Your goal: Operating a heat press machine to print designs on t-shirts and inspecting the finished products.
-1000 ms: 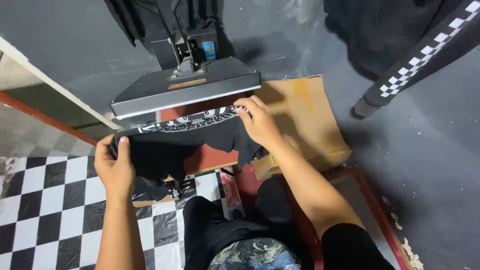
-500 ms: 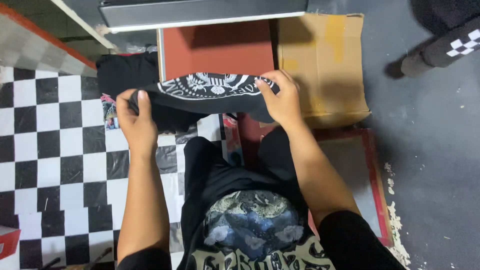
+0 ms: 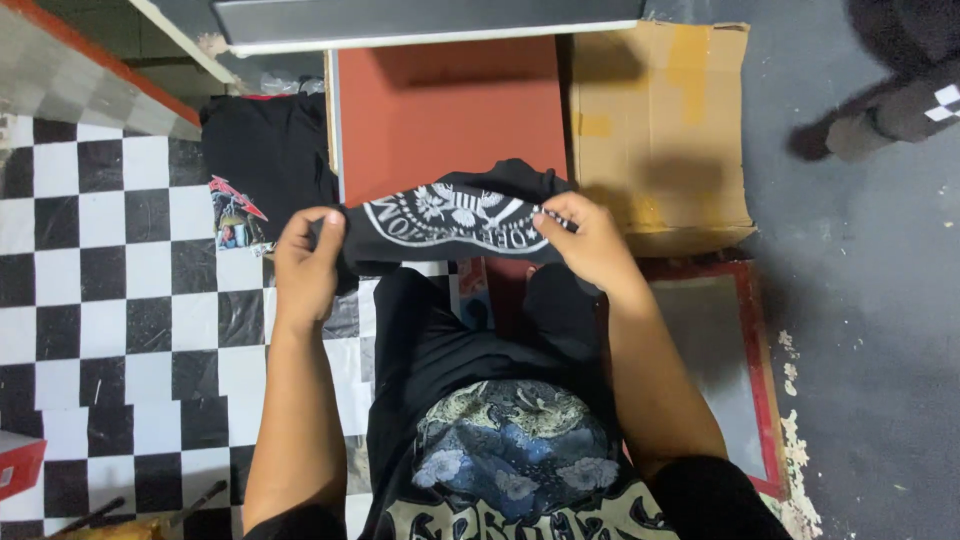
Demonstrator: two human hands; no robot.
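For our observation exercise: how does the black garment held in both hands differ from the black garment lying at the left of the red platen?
The held garment is stretched between the left hand and right hand; the lying garment rests untouched. The held garment shows a white circular print; the lying garment shows a small red one. Both are black.

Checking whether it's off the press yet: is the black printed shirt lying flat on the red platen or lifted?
Lifted. The black shirt hangs bunched between the left hand and right hand; the red platen lies bare.

Matt black cloth T-shirt (image 3: 450,215) with white print; smooth red press pad (image 3: 445,110); rough brown cardboard box (image 3: 660,120); glossy checkered floor (image 3: 120,300).
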